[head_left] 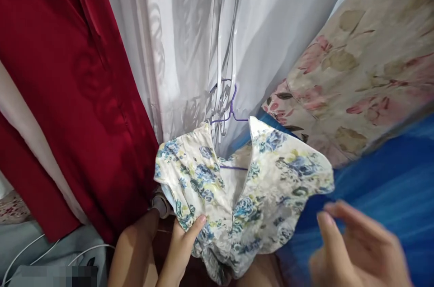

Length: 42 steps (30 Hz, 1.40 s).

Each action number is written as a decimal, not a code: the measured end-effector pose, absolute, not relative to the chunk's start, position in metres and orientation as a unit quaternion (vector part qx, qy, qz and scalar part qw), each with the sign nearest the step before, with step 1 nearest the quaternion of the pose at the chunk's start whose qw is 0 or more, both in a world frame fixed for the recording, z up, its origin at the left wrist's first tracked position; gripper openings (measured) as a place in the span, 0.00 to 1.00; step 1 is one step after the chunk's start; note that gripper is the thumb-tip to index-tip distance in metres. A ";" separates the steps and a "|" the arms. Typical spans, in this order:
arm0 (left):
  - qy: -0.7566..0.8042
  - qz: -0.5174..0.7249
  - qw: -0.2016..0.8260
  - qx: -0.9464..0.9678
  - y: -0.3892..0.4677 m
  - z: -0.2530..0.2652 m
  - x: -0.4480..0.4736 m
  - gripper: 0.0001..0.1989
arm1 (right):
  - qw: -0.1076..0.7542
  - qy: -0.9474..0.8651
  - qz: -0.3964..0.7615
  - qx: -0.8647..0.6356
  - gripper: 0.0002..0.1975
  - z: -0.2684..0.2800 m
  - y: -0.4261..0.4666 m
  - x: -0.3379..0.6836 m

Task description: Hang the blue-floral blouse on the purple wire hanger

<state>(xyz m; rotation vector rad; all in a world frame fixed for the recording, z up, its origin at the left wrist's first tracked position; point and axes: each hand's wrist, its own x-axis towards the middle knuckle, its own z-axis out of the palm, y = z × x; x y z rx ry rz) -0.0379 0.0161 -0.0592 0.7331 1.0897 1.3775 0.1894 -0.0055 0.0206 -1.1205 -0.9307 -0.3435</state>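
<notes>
A short-sleeved floral blouse [271, 178], white with blue, green and yellow flowers, hangs on a thin purple hanger [232, 108]. Its V-shaped neckline spreads around the hanger's hook, and the lower bar shows inside the opening. My left hand [183, 246] grips the blouse's lower left side, thumb on top and the other fingers hidden behind the cloth. Off the right sleeve, apart from the fabric, is my right hand [359, 246], slightly blurred. Its thumb and forefinger curve toward each other with nothing visible between them.
White curtains [183, 52] with hanging white straps [233, 43] fill the back. Red cloth [101, 110] hangs on the left, pink-flowered cloth [339, 79] and blue cloth [383, 178] on the right. White cables [91, 247] lie at lower left. My bare leg [134, 251] shows below.
</notes>
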 end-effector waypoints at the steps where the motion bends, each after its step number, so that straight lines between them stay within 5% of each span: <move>1: 0.467 0.595 0.571 0.319 0.016 -0.061 -0.037 0.35 | 0.744 -0.376 -0.073 -0.547 0.17 -0.004 -0.012 0.176; 4: 0.472 0.596 0.549 0.348 0.013 -0.064 -0.037 0.35 | 0.592 -0.458 0.306 -0.589 0.18 -0.058 -0.022 0.138; 6: 0.470 0.586 0.546 0.371 0.010 -0.064 -0.041 0.33 | 0.537 -0.485 0.414 -0.552 0.19 -0.070 -0.020 0.119; 13: 0.495 0.612 0.484 0.384 0.002 -0.071 -0.060 0.32 | 0.532 -0.540 0.417 -0.501 0.21 -0.040 0.006 0.101; 18: 0.525 0.703 0.116 0.466 0.000 -0.088 -0.048 0.27 | 0.534 -0.503 0.479 -0.482 0.22 -0.045 -0.007 0.090; 23: 0.458 0.571 0.267 0.627 0.000 -0.094 -0.017 0.02 | 0.524 -0.480 0.522 -0.472 0.21 -0.046 -0.023 0.085; 29: 0.400 0.513 0.268 0.710 0.005 -0.082 -0.016 0.10 | 0.557 -0.414 0.525 -0.493 0.19 -0.020 -0.013 0.100; 37: 0.407 0.272 0.150 0.859 -0.004 -0.046 -0.028 0.13 | 0.653 -0.468 0.461 -0.378 0.16 0.097 0.077 0.109; 42: 0.383 0.254 0.228 0.858 0.007 -0.045 -0.042 0.10 | 0.692 -0.465 0.407 -0.372 0.16 0.107 0.080 0.098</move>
